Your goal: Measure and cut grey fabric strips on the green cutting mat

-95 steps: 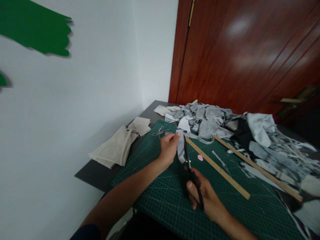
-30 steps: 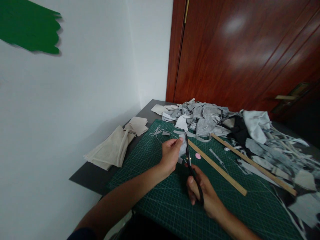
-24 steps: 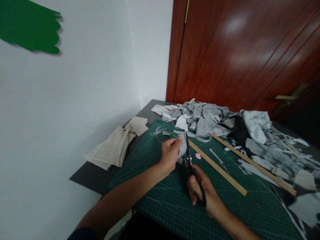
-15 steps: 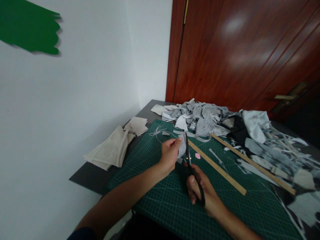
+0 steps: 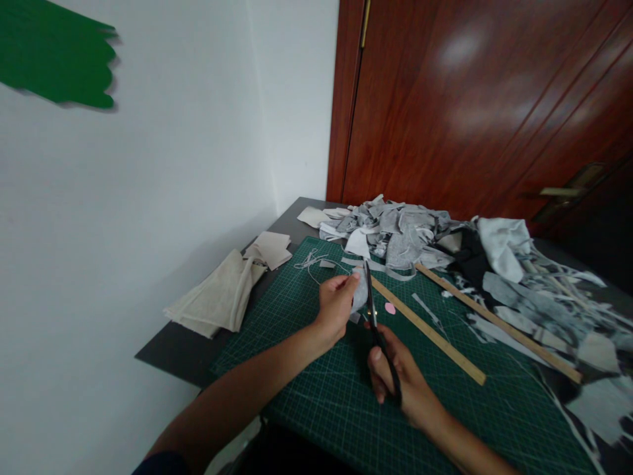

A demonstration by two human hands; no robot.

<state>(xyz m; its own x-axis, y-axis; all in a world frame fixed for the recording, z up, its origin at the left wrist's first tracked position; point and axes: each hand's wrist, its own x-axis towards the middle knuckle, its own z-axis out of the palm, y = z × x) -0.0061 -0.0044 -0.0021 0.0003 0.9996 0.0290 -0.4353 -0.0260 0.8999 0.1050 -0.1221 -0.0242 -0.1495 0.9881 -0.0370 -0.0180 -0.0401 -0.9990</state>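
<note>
My left hand (image 5: 336, 305) pinches a small piece of grey fabric (image 5: 361, 295) between thumb and fingers, above the green cutting mat (image 5: 297, 382). Black-handled scissors (image 5: 370, 303) are gripped in my right hand (image 5: 393, 369), with the blades pointing away from me along the right edge of the fabric. The blades look nearly closed; whether cloth lies between them I cannot tell. Just right of the scissors, a small pink piece (image 5: 390, 308) lies on the mat. Part of the fabric is hidden behind my left fingers.
Two wooden rulers (image 5: 430, 332) lie slantwise on the mat's right side. A heap of grey and white fabric scraps (image 5: 405, 231) runs along the back and right. Folded beige cloth (image 5: 217, 293) rests at the left, near the white wall. Behind the table stands a brown door (image 5: 469, 99).
The scissors' handles have drawn slightly closer together in my right hand, and the blades have narrowed. My left hand keeps its hold on the fabric. The whole view has shifted a little.
</note>
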